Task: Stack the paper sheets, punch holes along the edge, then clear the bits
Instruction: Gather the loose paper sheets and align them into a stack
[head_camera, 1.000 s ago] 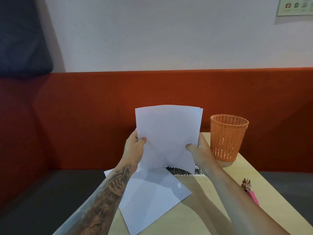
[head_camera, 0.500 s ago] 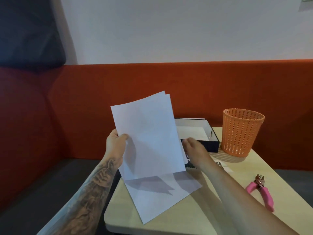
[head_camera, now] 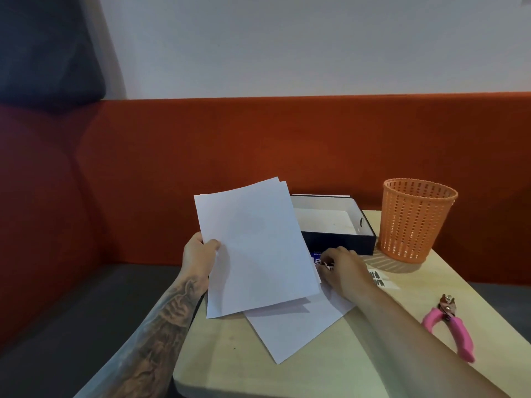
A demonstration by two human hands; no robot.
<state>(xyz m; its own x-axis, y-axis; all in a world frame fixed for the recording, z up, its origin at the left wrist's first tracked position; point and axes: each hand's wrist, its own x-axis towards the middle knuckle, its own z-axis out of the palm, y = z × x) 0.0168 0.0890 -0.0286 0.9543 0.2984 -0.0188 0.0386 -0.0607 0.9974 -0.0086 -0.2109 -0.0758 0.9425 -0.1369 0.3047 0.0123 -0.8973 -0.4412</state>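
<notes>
My left hand [head_camera: 199, 251] grips the left edge of a small stack of white paper sheets [head_camera: 255, 245] and holds it upright above the table's near left part. One more white sheet [head_camera: 296, 328] lies flat on the wooden table [head_camera: 373, 366] beneath the stack. My right hand [head_camera: 343, 268] is down at that sheet's far corner with curled fingers; whether it pinches the sheet is hidden. A pink-handled hole punch [head_camera: 451, 326] lies at the table's right edge, apart from both hands.
An open dark box [head_camera: 339, 242] with a white inside stands at the back of the table. An orange mesh basket [head_camera: 413, 219] stands to its right. A red padded bench back runs behind, and the table's left edge is under my left forearm.
My right hand has let go of the held stack and dropped to the sheet on the table. The left hand now holds the stack alone, tilted left. My view has swung left and down.
</notes>
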